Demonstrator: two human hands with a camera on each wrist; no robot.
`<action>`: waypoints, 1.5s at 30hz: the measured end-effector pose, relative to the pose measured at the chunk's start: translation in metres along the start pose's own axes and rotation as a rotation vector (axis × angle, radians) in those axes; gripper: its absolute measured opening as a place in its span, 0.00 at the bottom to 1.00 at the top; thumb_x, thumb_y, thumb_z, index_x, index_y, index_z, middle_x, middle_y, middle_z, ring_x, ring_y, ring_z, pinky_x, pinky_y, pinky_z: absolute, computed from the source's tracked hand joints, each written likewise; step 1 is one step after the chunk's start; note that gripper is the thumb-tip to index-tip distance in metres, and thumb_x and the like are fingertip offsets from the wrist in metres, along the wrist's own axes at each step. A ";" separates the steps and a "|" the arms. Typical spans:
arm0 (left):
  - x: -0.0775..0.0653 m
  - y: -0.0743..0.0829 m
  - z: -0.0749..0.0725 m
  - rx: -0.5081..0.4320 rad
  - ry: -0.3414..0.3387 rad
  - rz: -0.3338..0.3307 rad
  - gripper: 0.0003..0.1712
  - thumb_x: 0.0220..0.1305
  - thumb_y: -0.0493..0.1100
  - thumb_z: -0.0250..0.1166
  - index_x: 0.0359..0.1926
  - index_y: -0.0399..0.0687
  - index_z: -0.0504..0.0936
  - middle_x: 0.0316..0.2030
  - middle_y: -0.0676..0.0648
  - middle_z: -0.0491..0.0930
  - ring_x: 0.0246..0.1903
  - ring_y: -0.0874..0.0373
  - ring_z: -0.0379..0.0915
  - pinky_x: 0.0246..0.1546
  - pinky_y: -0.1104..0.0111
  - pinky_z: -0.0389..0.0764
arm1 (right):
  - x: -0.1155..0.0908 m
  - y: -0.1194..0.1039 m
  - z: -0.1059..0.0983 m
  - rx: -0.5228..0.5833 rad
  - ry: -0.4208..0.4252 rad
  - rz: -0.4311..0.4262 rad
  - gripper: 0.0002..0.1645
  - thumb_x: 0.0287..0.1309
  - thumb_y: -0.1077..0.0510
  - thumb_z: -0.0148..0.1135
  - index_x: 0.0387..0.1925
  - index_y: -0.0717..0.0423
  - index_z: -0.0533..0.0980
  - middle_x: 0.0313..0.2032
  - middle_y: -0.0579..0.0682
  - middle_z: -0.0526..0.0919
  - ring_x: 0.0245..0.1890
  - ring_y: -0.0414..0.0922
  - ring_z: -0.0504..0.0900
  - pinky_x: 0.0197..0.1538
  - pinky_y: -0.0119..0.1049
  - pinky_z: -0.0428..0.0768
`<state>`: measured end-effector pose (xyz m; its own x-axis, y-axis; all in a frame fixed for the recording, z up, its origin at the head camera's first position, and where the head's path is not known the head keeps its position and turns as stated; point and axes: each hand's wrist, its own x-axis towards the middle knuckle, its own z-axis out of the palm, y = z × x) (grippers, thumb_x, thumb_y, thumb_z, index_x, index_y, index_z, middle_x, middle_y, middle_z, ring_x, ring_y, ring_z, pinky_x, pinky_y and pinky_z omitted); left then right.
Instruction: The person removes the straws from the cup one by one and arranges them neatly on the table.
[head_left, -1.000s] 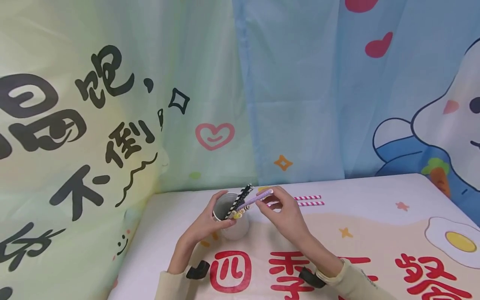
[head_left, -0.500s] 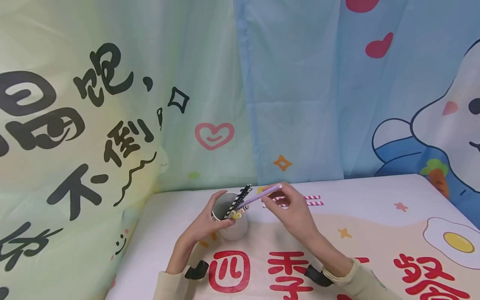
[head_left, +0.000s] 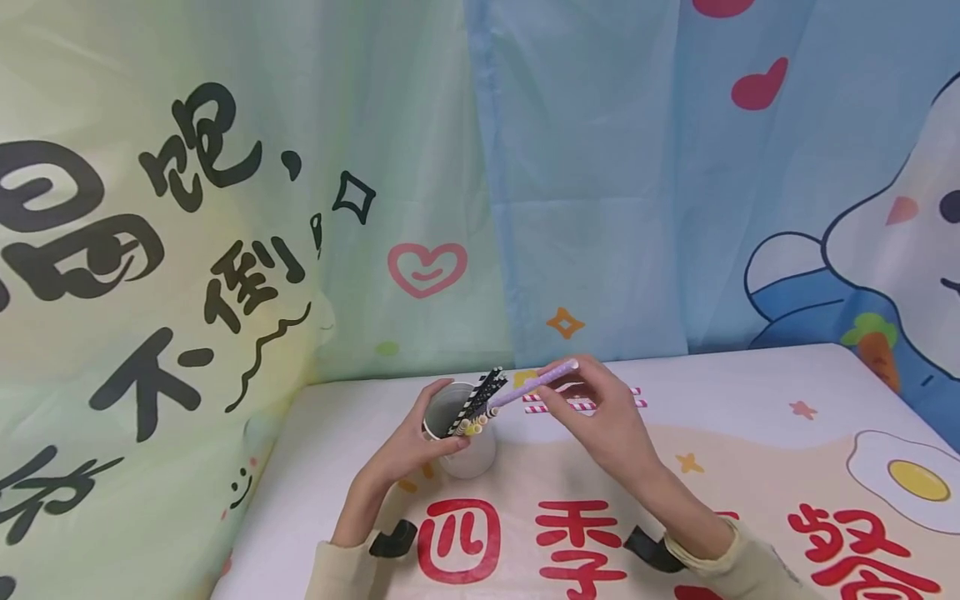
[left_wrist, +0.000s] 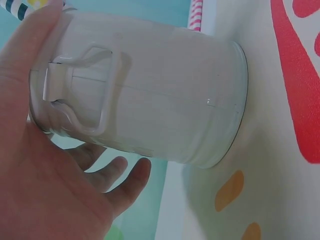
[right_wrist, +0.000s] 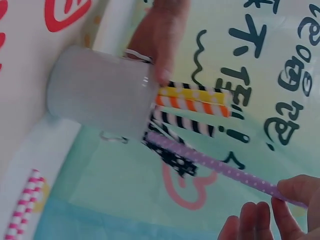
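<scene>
My left hand (head_left: 408,446) grips the rim of a small white metal pail (head_left: 474,460), fingers on the far side and thumb in front. The pail stands on the table; a handle bracket (left_wrist: 102,90) shows on its side in the left wrist view. Paper straws lean out of it: black-and-white striped (right_wrist: 187,122), black dotted (right_wrist: 172,160), orange striped (right_wrist: 195,106) and yellow dotted (right_wrist: 192,94). My right hand (head_left: 611,421) pinches a purple dotted straw (head_left: 534,382) near its upper end. That straw slants down to the pail's mouth; how deep its lower end sits is hidden.
Two pink-and-white striped straws (head_left: 585,407) lie on the table behind my right hand, partly covered by it. The printed tablecloth (head_left: 750,392) ends at a back edge against a hanging curtain (head_left: 600,208).
My right hand has moved right and slightly up, drawing the purple straw farther out of the pail. My left hand and the pail have stayed nearly in place.
</scene>
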<state>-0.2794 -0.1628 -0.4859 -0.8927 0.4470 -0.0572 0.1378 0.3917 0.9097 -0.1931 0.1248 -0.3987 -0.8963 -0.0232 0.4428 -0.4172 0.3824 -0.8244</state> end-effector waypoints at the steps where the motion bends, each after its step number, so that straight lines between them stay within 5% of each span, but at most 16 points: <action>1: 0.000 0.000 0.000 -0.001 -0.001 0.004 0.54 0.56 0.53 0.75 0.75 0.71 0.52 0.69 0.47 0.62 0.67 0.44 0.62 0.62 0.44 0.75 | 0.000 -0.002 -0.002 -0.002 0.006 -0.011 0.16 0.60 0.57 0.71 0.50 0.48 0.80 0.48 0.44 0.81 0.48 0.41 0.82 0.49 0.26 0.82; 10: 0.000 0.000 -0.001 -0.009 -0.011 0.000 0.53 0.57 0.52 0.75 0.75 0.69 0.51 0.70 0.47 0.61 0.67 0.44 0.61 0.63 0.44 0.74 | 0.001 -0.010 -0.007 -0.048 0.038 -0.093 0.15 0.60 0.59 0.70 0.48 0.44 0.81 0.46 0.39 0.81 0.48 0.38 0.80 0.54 0.31 0.80; 28: -0.001 0.001 -0.001 -0.009 -0.007 -0.006 0.53 0.57 0.52 0.74 0.76 0.68 0.51 0.69 0.47 0.62 0.67 0.45 0.61 0.62 0.44 0.74 | 0.008 0.020 -0.004 -0.431 -0.042 -0.165 0.14 0.56 0.58 0.73 0.45 0.48 0.82 0.43 0.45 0.81 0.46 0.44 0.79 0.48 0.46 0.84; 45: -0.001 -0.001 0.000 -0.001 0.005 0.001 0.54 0.56 0.53 0.75 0.76 0.69 0.52 0.70 0.46 0.61 0.67 0.43 0.61 0.61 0.41 0.74 | 0.008 0.082 0.011 -0.827 -0.271 -0.141 0.17 0.54 0.55 0.74 0.46 0.50 0.81 0.42 0.50 0.83 0.46 0.50 0.80 0.51 0.48 0.81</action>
<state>-0.2787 -0.1636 -0.4863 -0.8947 0.4434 -0.0546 0.1381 0.3907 0.9101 -0.2361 0.1454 -0.4663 -0.8934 -0.2988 0.3356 -0.3783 0.9031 -0.2030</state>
